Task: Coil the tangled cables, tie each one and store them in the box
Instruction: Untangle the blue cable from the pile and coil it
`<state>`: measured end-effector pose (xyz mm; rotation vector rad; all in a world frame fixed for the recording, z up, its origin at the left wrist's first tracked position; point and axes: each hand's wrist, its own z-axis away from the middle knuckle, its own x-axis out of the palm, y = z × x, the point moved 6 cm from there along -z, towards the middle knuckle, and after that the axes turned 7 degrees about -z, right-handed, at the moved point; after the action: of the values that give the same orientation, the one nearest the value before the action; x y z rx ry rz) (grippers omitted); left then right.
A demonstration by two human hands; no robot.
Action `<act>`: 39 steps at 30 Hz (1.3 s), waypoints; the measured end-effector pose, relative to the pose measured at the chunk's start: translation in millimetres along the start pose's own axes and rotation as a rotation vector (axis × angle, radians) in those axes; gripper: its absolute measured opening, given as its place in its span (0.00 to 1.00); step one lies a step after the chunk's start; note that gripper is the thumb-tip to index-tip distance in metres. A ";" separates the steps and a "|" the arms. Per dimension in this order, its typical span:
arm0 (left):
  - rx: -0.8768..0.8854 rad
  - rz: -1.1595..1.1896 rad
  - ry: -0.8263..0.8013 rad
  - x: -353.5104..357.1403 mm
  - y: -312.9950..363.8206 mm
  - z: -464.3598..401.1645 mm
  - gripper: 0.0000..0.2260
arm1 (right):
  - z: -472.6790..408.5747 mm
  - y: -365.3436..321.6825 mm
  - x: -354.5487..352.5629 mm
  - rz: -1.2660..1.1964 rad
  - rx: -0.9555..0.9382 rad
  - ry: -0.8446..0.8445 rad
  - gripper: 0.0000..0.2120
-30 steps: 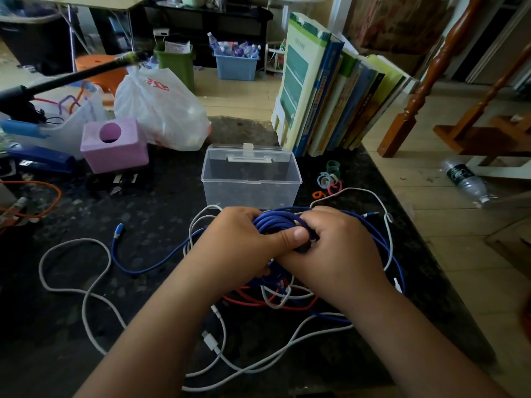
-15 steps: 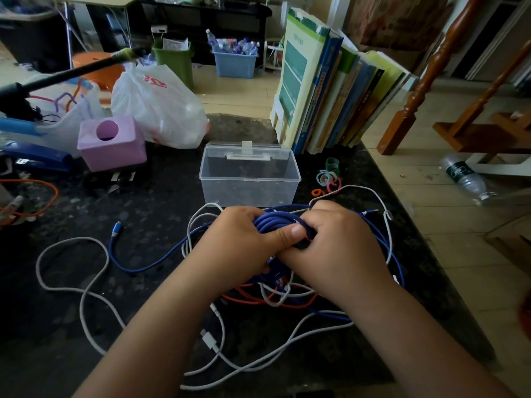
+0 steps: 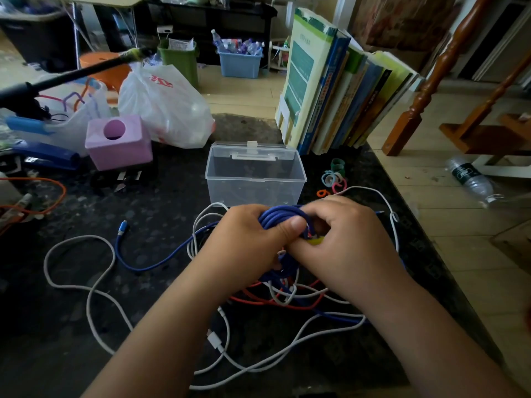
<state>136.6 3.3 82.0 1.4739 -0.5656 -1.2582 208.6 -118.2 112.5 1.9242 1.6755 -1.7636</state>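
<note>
Head view: both forearms reach forward over a dark speckled table [image 3: 161, 214], meeting just in front of the box. The left hand [image 3: 247, 239] is curled round a bundle of loops of the blue cable [image 3: 280, 218], thumb laid across the top of the coil with its nail facing the camera. The right hand [image 3: 344, 239] is curled against the same coil from the other side, knuckles up, fingers tucked in at the bundle; a small yellow piece [image 3: 314, 240] shows between the two hands, and whether the right fingers pinch it or the cable cannot be told. The blue cable is smooth and round in section; its free tail runs left across the table to a small metallic plug [image 3: 123, 226]. Beneath the hands lie a thin red cable [image 3: 258, 300] and white cables [image 3: 94, 282], tangled together, the white ones looping wide to the left and toward the near edge, one ending in a white connector [image 3: 214, 338]. The box [image 3: 255, 176] is clear, rigid plastic, rectangular, its lid standing open at the back, just beyond the hands. Beside it to the right lies a small heap of coloured ties [image 3: 333, 179], ring-shaped. Farther back: a row of upright books [image 3: 339, 93], a crumpled white plastic bag [image 3: 163, 107] and a matte lilac block with a round hole [image 3: 117, 142].
</note>
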 end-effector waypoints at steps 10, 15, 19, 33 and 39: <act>-0.042 0.239 0.111 -11.1 -8.5 -1.9 0.21 | 0.5 -0.3 -3.9 -0.239 -0.052 -0.013 0.13; -0.022 0.238 0.059 -10.9 -13.9 -4.4 0.20 | -3.9 7.7 -5.8 -0.345 -0.064 -0.069 0.10; -0.010 0.221 -0.045 -7.0 -16.1 -5.6 0.15 | -6.2 14.9 -6.3 -0.527 0.010 -0.146 0.07; -0.077 0.855 -0.362 25.8 -6.3 -1.3 0.17 | -5.1 29.7 13.7 -1.050 0.240 -0.132 0.12; -0.103 0.925 -0.356 28.8 -9.1 -2.4 0.16 | -8.1 30.0 14.5 -1.055 0.168 -0.075 0.12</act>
<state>145.9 -17.4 61.9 0.7176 -1.2234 -0.7701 231.6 -116.1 87.2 0.9559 2.8678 -2.2167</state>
